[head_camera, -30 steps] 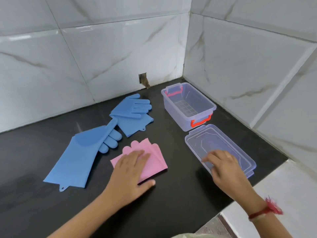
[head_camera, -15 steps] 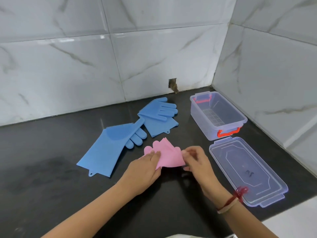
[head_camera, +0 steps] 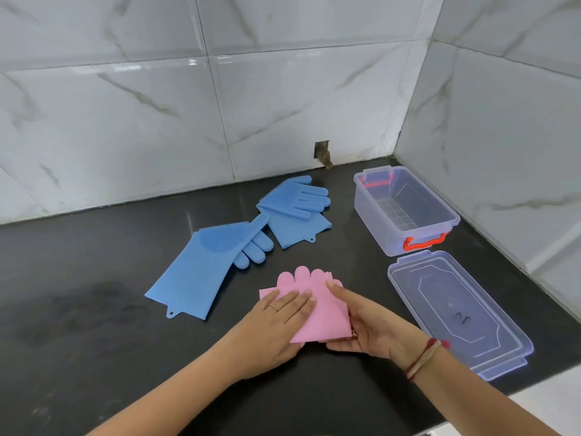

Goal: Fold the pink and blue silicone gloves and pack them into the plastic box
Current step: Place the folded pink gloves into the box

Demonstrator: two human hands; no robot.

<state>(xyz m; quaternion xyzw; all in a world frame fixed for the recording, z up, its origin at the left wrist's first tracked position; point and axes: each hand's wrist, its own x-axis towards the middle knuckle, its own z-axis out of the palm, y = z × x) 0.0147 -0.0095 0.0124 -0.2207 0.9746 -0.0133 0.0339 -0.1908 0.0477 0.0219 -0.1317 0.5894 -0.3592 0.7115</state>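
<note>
The folded pink gloves [head_camera: 323,309] lie on the black counter [head_camera: 94,309] in front of me, fingertips pointing away. My left hand [head_camera: 276,322] presses flat on their left side. My right hand [head_camera: 367,325] grips their right edge, thumb on top and fingers underneath. One blue glove [head_camera: 204,265] lies flat and unfolded to the left. A second blue glove [head_camera: 295,212], folded over, sits behind it near the wall. The clear plastic box [head_camera: 405,209] with orange latches stands open and empty at the right.
The box's clear lid [head_camera: 456,309] lies flat on the counter just right of my right hand. Marble-tiled walls meet in a corner behind the box. The counter's front edge runs along the lower right.
The view has shifted, so everything sits further right. My right hand left the lid and took the pink gloves' right edge; both hands lifted them briefly, and now they lie flat under my left palm.
</note>
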